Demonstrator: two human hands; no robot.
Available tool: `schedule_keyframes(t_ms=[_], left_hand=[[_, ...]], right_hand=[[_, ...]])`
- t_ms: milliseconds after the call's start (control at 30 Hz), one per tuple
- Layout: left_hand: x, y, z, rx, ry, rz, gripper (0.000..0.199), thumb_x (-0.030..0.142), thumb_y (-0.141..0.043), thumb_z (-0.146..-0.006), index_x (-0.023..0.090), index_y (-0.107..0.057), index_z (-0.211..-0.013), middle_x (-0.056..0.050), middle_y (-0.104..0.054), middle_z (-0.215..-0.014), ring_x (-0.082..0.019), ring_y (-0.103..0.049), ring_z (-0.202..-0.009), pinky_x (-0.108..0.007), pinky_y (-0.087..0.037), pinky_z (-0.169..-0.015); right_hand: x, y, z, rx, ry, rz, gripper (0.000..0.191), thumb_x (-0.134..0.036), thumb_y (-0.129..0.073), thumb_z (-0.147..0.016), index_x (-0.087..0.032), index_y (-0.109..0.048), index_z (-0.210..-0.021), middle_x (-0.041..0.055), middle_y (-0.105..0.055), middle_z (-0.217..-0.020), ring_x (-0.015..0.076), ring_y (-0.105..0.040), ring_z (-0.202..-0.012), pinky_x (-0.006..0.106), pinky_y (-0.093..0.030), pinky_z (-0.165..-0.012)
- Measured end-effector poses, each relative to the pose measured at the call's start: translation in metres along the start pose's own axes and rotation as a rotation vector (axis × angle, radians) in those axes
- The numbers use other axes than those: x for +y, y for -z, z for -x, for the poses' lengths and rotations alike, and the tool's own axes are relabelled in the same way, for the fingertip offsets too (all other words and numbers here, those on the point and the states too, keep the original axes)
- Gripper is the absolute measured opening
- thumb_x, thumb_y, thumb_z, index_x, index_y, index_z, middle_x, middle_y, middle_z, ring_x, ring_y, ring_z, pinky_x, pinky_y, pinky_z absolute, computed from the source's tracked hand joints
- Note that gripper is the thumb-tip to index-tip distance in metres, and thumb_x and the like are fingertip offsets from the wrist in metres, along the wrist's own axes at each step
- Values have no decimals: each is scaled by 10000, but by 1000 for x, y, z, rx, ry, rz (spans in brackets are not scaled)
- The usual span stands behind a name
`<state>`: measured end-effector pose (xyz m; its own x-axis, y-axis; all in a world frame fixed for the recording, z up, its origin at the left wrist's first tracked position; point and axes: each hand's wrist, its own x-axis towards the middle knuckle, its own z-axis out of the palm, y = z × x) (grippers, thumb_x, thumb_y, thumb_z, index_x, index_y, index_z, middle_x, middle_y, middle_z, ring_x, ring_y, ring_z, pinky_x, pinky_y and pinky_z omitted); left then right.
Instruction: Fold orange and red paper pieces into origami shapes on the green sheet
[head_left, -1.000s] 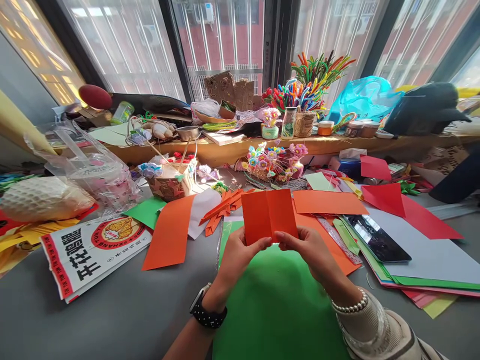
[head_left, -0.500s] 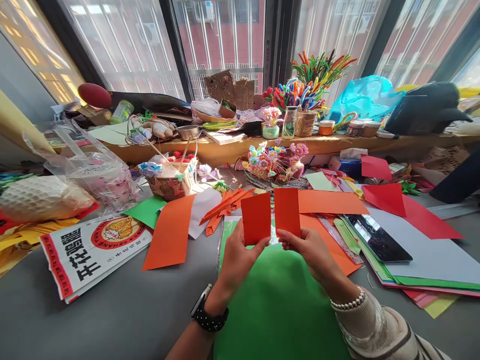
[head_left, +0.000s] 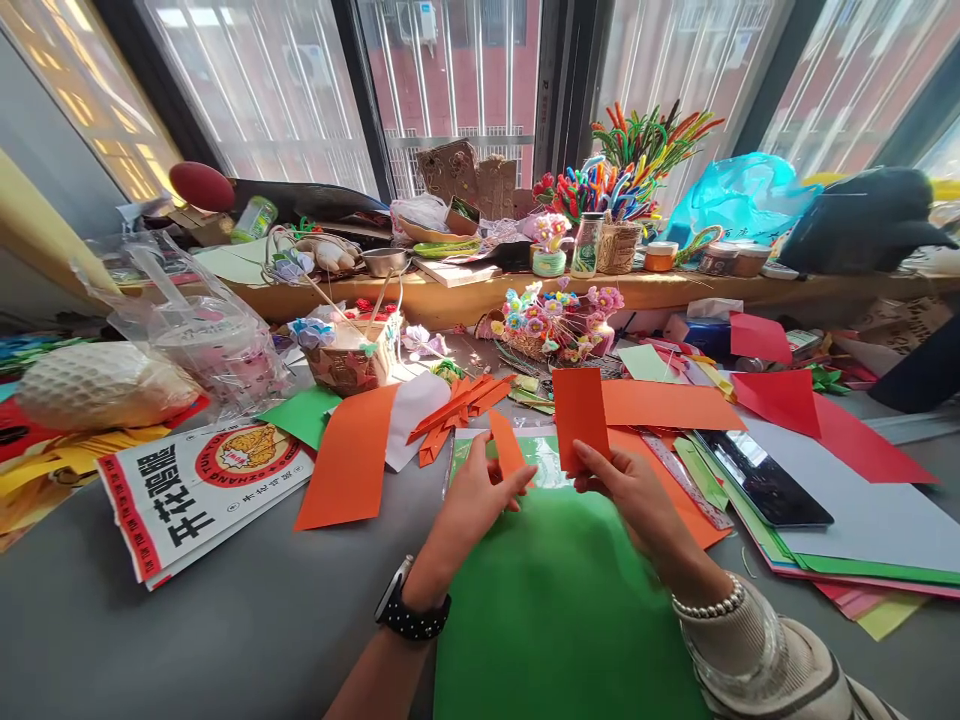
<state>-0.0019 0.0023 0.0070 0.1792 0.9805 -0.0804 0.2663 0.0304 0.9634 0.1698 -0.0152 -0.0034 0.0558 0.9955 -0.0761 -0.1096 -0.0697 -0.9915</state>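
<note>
My left hand [head_left: 484, 495] is closed on a small orange paper piece [head_left: 507, 445], which is turned partly edge-on. A second orange paper rectangle [head_left: 580, 415] stands upright in my right hand [head_left: 611, 480], pinched at its lower edge between thumb and fingers. The two pieces are apart. Both hands are raised over a green sheet [head_left: 562, 610] at the front of the table. Beyond my left hand lie several folded orange paper strips [head_left: 461, 405]. Behind my right hand rests a long orange strip [head_left: 671, 405].
Left of my hands lie an orange sheet [head_left: 349, 470] and a printed paper bag [head_left: 202, 490]. A phone [head_left: 765, 480] rests on stacked coloured paper [head_left: 877, 520] at the right. Behind stand a small basket [head_left: 356, 355], crocheted flowers [head_left: 551, 320] and pipe cleaners [head_left: 652, 140].
The left paper piece has turned from facing me to nearly edge-on and dropped slightly. My right hand has shifted a little right with its piece. The whole view has moved slightly.
</note>
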Motion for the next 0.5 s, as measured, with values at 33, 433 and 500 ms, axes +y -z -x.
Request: schedule_keyframes(t_ms=[33,433,500], left_hand=[[-1,1,0,31,-23,-33,579,436,-565,-649,133,-379,-1106,35,-553,-539,-118,-501,-426,-219,-379,-434],[7,-4,5,-19,-132,149,266,393,-548,-699,139,-581,-629,8,-549,-538,-107,-530,-531,-207,-421,-561],[5,-7,4,-34,-79,204,258,382,-564,-689,133,-590,-626,-3,-580,-542,-123,-564,-544,-222,-444,-576]], right_hand=[[-1,0,1,-10,11,25,326,-448,-586,-661,-123,-614,-643,25,-597,-598,100,-518,-525,235,-419,-543],[-7,-9,13,-168,186,433,311,-421,-516,-728,-136,-602,-638,31,-615,-573,142,-556,-531,217,-407,-466],[-5,-8,11,-78,264,456,284,-392,-503,-746,-137,-619,-795,47,-658,-702,158,-589,-601,226,-444,-495]])
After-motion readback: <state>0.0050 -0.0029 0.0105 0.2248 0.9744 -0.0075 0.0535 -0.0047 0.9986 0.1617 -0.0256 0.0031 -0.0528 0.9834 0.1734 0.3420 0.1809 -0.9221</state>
